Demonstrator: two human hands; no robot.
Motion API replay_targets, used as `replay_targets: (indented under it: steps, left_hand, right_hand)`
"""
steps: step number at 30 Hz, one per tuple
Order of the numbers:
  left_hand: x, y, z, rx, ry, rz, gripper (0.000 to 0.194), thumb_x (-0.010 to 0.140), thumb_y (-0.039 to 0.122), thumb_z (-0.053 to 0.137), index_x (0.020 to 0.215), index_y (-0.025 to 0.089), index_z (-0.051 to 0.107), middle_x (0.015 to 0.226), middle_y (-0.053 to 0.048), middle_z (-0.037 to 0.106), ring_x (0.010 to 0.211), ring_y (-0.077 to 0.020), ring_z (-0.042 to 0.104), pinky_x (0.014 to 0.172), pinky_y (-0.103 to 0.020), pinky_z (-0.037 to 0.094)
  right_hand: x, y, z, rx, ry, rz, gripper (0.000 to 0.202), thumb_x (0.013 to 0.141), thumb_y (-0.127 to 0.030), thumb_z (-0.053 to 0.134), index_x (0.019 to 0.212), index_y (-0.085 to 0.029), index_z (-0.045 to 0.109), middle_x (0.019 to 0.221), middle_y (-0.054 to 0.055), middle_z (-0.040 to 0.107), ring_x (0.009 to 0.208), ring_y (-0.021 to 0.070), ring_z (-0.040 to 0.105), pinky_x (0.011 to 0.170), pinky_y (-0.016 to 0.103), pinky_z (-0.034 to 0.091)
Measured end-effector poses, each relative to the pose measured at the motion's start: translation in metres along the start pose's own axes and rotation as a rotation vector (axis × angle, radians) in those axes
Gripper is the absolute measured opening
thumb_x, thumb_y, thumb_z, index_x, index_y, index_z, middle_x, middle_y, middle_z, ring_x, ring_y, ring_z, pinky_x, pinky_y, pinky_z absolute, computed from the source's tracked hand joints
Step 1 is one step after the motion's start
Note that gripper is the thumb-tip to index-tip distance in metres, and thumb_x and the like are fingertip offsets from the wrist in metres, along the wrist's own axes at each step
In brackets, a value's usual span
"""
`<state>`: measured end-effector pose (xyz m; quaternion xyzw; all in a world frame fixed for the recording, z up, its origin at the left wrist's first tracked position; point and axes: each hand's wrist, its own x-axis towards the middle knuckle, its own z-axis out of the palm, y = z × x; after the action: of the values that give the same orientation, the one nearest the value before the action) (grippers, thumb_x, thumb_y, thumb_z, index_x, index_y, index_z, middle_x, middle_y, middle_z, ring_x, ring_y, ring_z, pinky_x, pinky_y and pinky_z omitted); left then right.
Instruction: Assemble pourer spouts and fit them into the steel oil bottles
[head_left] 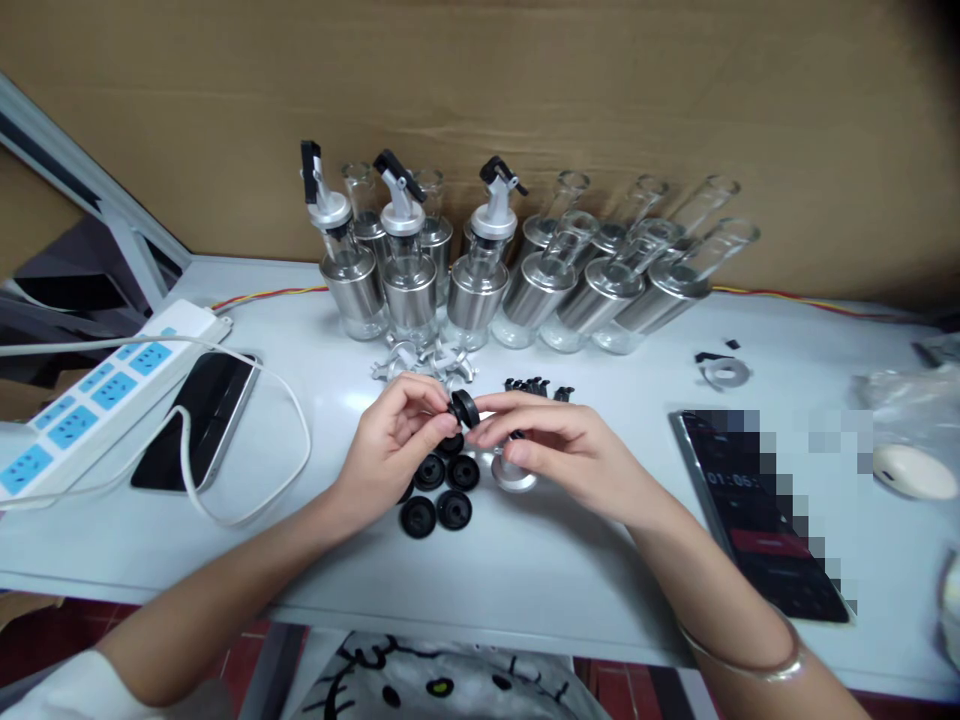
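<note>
My left hand (pixel 397 430) pinches a round black stopper (pixel 466 408) between thumb and fingertips, a little above the table. My right hand (pixel 559 445) comes in from the other side, its foremost fingertips at the stopper's edge. Between its thumb and fingers is a silver pourer head (pixel 514 476), flange downward; the fingers partly hide it. Below my hands lie several black stoppers (pixel 454 509). Loose silver pourer heads (pixel 405 360) are heaped behind my left hand, and small black levers (pixel 529 386) lie in a row behind my right.
Glass bottles with steel sleeves (pixel 540 285) stand along the cardboard at the back; three carry pourers (pixel 495 195). To the left are a power strip (pixel 112 390), a phone (pixel 199 415) and a white cable (pixel 304 430). A timer phone (pixel 757 520) and silver ring (pixel 726 373) lie right.
</note>
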<state>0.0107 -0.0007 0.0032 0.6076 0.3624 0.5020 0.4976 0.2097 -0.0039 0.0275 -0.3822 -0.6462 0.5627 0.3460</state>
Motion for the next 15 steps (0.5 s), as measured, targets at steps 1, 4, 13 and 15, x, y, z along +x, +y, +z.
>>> replay_targets:
  steps: [1, 4, 13, 15]
  left_hand:
    - [-0.0005, 0.0000, -0.0001, 0.010, -0.004, 0.003, 0.014, 0.087, 0.029, 0.061, 0.083, 0.019, 0.053, 0.089, -0.002, 0.054, 0.081, -0.0110, 0.057, 0.072, -0.021, 0.053]
    - [-0.0030, -0.0007, -0.0010, 0.050, -0.041, 0.016, 0.008, 0.088, 0.026, 0.059, 0.089, 0.019, 0.055, 0.093, -0.003, 0.056, 0.088, -0.0133, 0.059, 0.078, -0.024, 0.053]
    - [-0.0016, 0.0015, -0.0077, 0.581, -0.045, 0.439, 0.010, 0.086, 0.011, 0.059, 0.092, 0.018, 0.059, 0.086, -0.003, 0.066, 0.082, -0.0135, 0.063, 0.075, -0.025, 0.052]
    - [-0.0011, 0.0027, -0.0081, 0.626, -0.046, 0.455, 0.006, 0.086, 0.013, 0.059, 0.090, 0.018, 0.059, 0.084, -0.003, 0.067, 0.079, -0.0139, 0.064, 0.071, -0.026, 0.053]
  right_hand:
    - [0.0001, 0.0006, 0.0006, -0.008, 0.013, 0.001, 0.021, 0.082, -0.041, 0.065, 0.087, -0.024, 0.076, 0.112, 0.007, 0.069, 0.106, 0.0202, 0.063, 0.089, 0.034, 0.049]
    - [0.0008, 0.0011, 0.0014, -0.008, 0.080, -0.018, 0.023, 0.080, -0.044, 0.067, 0.086, -0.024, 0.076, 0.104, 0.007, 0.072, 0.098, 0.0201, 0.065, 0.088, 0.035, 0.050]
    - [0.0004, -0.0017, 0.0009, 0.089, 0.121, -0.044, 0.017, 0.079, -0.038, 0.070, 0.083, -0.023, 0.077, 0.090, 0.006, 0.072, 0.079, 0.0159, 0.067, 0.071, 0.028, 0.055]
    - [-0.0001, -0.0019, 0.0009, 0.095, 0.120, -0.034, 0.018, 0.078, -0.039, 0.071, 0.083, -0.023, 0.077, 0.089, 0.006, 0.072, 0.077, 0.0159, 0.067, 0.068, 0.027, 0.055]
